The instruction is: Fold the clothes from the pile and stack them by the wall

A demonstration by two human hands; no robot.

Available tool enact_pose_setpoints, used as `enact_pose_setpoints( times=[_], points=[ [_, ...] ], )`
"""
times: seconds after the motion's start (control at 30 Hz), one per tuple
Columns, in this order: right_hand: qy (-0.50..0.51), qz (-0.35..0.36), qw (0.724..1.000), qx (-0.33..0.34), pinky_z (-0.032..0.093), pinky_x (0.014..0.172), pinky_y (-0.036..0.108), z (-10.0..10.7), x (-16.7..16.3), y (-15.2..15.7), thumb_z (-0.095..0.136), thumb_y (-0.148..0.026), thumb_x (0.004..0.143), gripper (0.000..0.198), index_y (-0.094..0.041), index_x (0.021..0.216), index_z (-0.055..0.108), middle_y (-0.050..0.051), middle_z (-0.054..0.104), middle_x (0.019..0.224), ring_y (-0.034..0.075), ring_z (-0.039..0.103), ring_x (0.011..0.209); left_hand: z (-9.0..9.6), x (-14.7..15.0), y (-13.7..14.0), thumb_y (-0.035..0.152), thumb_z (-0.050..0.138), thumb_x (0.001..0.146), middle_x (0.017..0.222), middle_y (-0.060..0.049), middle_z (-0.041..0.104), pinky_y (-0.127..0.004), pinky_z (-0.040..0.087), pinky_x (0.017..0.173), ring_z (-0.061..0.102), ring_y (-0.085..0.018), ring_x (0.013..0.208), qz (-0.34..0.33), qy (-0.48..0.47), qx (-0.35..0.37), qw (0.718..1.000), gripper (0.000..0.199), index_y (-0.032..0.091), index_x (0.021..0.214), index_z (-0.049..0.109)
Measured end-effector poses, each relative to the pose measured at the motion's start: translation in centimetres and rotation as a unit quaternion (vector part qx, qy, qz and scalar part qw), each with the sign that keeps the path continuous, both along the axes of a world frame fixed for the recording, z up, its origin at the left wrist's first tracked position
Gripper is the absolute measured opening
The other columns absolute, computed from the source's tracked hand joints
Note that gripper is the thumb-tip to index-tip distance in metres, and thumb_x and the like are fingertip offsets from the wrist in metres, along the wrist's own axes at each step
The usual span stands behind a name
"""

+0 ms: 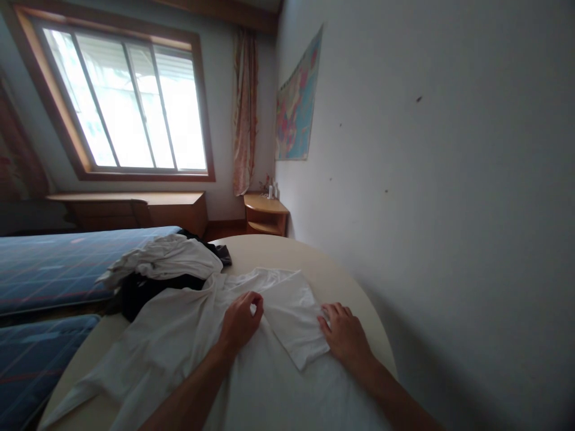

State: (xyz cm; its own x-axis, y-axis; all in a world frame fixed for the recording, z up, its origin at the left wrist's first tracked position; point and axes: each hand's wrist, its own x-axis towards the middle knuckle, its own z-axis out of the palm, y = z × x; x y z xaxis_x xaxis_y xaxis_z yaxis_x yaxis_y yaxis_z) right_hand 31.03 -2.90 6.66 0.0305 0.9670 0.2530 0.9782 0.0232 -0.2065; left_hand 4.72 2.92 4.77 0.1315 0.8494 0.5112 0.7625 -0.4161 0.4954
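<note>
A white shirt (179, 341) lies spread over a round beige table (341, 281). One sleeve (291, 320) is folded in across the body of the shirt. My left hand (240, 320) pinches the fabric at the sleeve's inner edge, fingers curled. My right hand (344, 332) lies flat on the sleeve's outer edge, pressing it to the table, fingers together and pointing left.
A heap of white and dark clothes (166, 266) sits at the table's far left. A blue plaid bed (58, 263) runs along the left. A white wall (449, 179) stands close on the right, with a small wooden corner stand (265, 215) beyond the table.
</note>
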Motion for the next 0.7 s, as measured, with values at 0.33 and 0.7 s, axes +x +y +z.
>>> enact_pose_setpoints(
  times=[0.33, 0.7],
  points=[
    [0.002, -0.001, 1.0, -0.012, 0.041, 0.083, 0.032, 0.4, 0.4, 0.4, 0.05, -0.02, 0.093, 0.014, -0.018, 0.099, 0.063, 0.01, 0.067, 0.101, 0.023, 0.061, 0.096, -0.1, 0.1, 0.2, 0.02, 0.052, 0.093, 0.1, -0.005, 0.071, -0.032, 0.046, 0.09, 0.062, -0.02, 0.097, -0.004, 0.035, -0.047, 0.998, 0.015, 0.021, 0.1, 0.065],
    [0.052, 0.264, 0.956, -0.117, 0.039, 0.097, 0.035, 3.0, -4.2, -4.3, 0.07, -0.032, 0.077, 0.028, -0.024, 0.104, 0.068, 0.004, 0.066, 0.109, 0.024, 0.058, 0.106, -0.4, -0.2, 0.3, 0.014, 0.045, 0.093, 0.114, -0.008, 0.07, -0.035, 0.044, 0.1, 0.06, -0.021, 0.111, -0.032, 0.045, -0.068, 0.996, 0.033, 0.019, 0.117, 0.065]
  ],
)
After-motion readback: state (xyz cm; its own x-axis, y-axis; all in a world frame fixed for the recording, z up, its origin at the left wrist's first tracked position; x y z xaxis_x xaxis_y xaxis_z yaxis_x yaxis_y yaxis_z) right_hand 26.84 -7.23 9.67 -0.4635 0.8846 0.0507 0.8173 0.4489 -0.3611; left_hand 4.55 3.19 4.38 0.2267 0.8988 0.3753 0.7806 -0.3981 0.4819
